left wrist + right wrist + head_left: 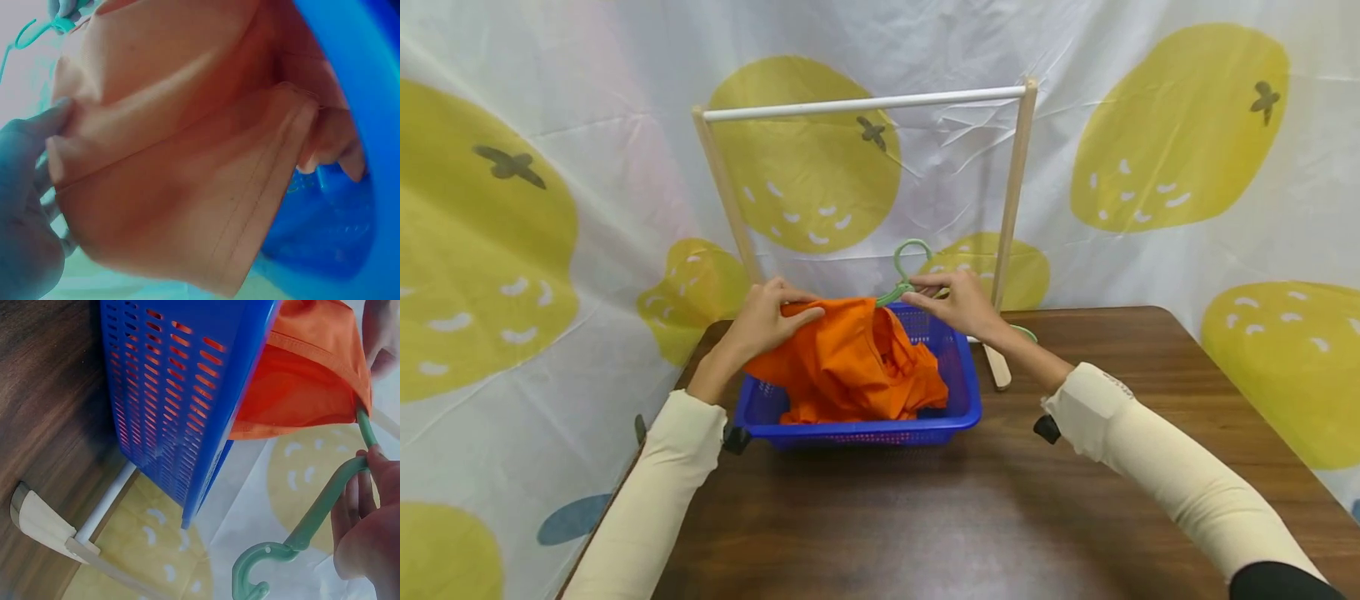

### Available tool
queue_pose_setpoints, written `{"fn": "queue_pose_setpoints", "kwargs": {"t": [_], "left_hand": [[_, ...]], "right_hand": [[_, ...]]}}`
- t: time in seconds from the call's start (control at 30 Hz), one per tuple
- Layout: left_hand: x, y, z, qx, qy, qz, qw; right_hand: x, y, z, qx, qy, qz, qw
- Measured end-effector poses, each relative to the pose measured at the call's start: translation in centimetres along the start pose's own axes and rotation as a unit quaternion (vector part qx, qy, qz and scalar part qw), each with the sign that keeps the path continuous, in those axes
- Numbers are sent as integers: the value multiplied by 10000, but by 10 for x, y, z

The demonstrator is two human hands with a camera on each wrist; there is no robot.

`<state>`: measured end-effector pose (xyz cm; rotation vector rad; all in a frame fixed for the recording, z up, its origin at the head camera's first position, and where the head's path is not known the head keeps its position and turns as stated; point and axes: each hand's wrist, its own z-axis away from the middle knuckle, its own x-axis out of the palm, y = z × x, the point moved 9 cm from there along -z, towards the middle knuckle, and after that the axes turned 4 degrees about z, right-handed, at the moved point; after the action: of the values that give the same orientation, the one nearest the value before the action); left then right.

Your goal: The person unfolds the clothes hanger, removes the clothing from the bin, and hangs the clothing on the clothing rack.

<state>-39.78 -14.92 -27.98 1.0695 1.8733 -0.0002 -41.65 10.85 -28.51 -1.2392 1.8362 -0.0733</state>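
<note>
An orange shirt [850, 358] lies bunched in a blue plastic basket [857, 430], its upper part lifted above the rim. My left hand [772, 317] pinches the shirt near the shoulder between thumb and fingers. In the left wrist view, the stitched sleeve [187, 181] drapes beside that hand. A green clothes hanger [891, 294] has one arm inside the shirt's neck opening, and its hook points up. My right hand [958, 302] grips the hanger just below the hook. The right wrist view shows the hanger's other arm [319, 506] outside the cloth.
Behind the basket stands a garment rack with a white bar [865, 104] and wooden posts [1017, 192]. One wooden foot [997, 367] rests on the brown table [1075, 467], right of the basket. A fruit-printed curtain [970, 42] hangs behind the rack.
</note>
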Motion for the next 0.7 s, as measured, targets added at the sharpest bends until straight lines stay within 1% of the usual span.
{"fn": "queue_pose_setpoints", "kwargs": {"t": [0.07, 0.13, 0.27, 0.4, 0.5, 0.7], "left_hand": [[2, 1, 0, -12, 67, 243, 9997], [6, 3, -2, -12, 120, 373, 9992], [19, 16, -9, 180, -4, 289, 9994], [28, 27, -16, 388, -36, 197, 9990], [30, 30, -19, 435, 15, 233, 9988], [32, 37, -22, 567, 184, 299, 9978]], "right_hand": [[1, -4, -2, -102, 73, 128, 9998], [4, -7, -4, -170, 75, 180, 9997], [14, -16, -9, -313, 21, 231, 9992], [19, -21, -13, -386, 54, 284, 9988], [20, -20, -14, -319, 41, 287, 9991], [23, -16, -16, -106, -120, 238, 9996]]}}
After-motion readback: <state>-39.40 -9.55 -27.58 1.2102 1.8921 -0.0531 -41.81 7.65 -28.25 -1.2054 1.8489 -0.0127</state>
